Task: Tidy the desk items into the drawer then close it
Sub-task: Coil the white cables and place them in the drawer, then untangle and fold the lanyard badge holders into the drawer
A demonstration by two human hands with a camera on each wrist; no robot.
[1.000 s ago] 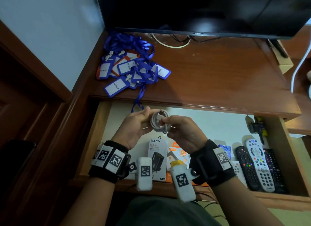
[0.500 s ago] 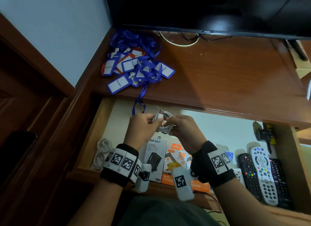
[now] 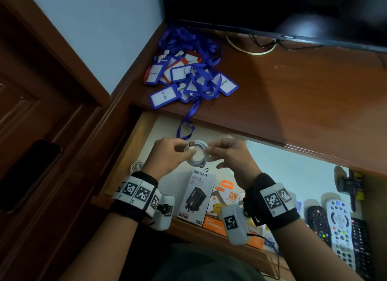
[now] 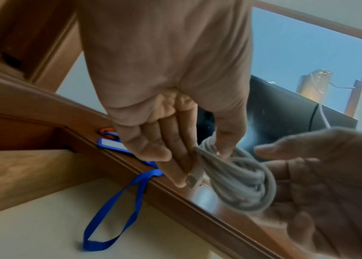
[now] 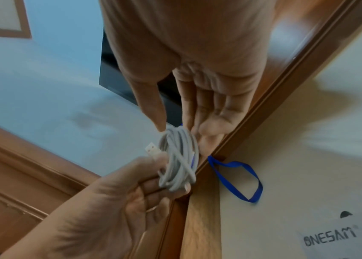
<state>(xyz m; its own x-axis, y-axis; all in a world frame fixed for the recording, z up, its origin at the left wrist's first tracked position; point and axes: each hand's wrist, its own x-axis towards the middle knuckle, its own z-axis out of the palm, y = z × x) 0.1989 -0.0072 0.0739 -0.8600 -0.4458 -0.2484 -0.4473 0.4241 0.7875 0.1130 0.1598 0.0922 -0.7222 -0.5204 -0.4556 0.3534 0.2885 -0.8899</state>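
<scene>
A coiled white USB cable (image 3: 198, 155) hangs between both hands above the open drawer (image 3: 129, 153). My left hand (image 3: 184, 153) grips the coil's left side, and the plug (image 5: 152, 149) sticks out past its thumb. My right hand (image 3: 211, 153) pinches the coil's other side between thumb and fingers (image 5: 197, 122). The left wrist view shows the cable (image 4: 237, 182) held by the left fingers (image 4: 175, 157), with the right hand (image 4: 319, 175) beside it. A pile of blue lanyard badges (image 3: 188, 75) lies on the desk top, one strap (image 3: 185, 130) dangling into the drawer.
In the drawer lie a white charger box (image 3: 198, 197), an orange charger box (image 3: 222, 213), another coiled cable (image 3: 137, 165) at the left, and several remotes (image 3: 339, 224) at the right. A dark screen (image 3: 272, 8) stands at the desk's back. A phone (image 3: 27, 172) lies far left.
Both hands kept hold of the coil and shifted a little toward the desk edge. The plug end now points up at the left thumb. The head view has tilted.
</scene>
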